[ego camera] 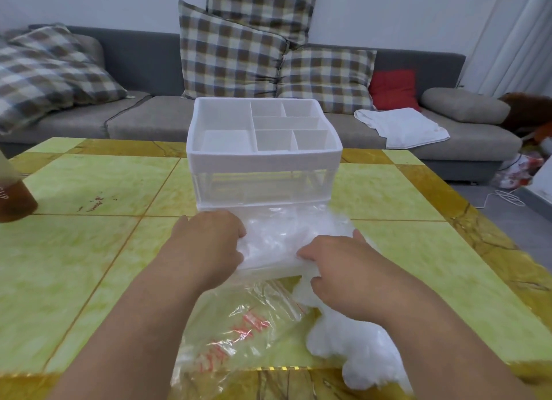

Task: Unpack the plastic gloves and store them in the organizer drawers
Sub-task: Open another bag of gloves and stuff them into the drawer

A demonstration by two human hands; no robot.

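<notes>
Item: organizer (264, 157), white, standing upright at the middle of the worktop (89, 250). The top tray is divided into one large and five smaller compartments; the body below is clear-walled.

Item: drawer (268, 269), the lowest one, pulled out toward the person. It is heaped with translucent plastic gloves (274, 238).

Item: second heap of gloves, white and crumpled. It lies on the worktop near the front edge, under and beside the right forearm, and trails up to the drawer's front right corner.

Item: bag (239, 325), clear with red print, flat and crinkled. It lies on the worktop just in front of the drawer, between the two forearms.

Left hand (215, 241): lies on the left side of the drawer, fingers bent down into the gloves. Whether it grasps anything cannot be told.

Right hand (337, 268): at the drawer's front right corner, fingers curled round a wad of gloves that hangs over the rim, thumb stretched out along the far side.

Item: bottle (15, 196) with brown liquid, at the worktop's left edge, partly out of view.

Background: grey sofa (143, 59) carrying plaid cushions (230, 53), a red cushion (394, 89) and a white cloth (403, 126).
</notes>
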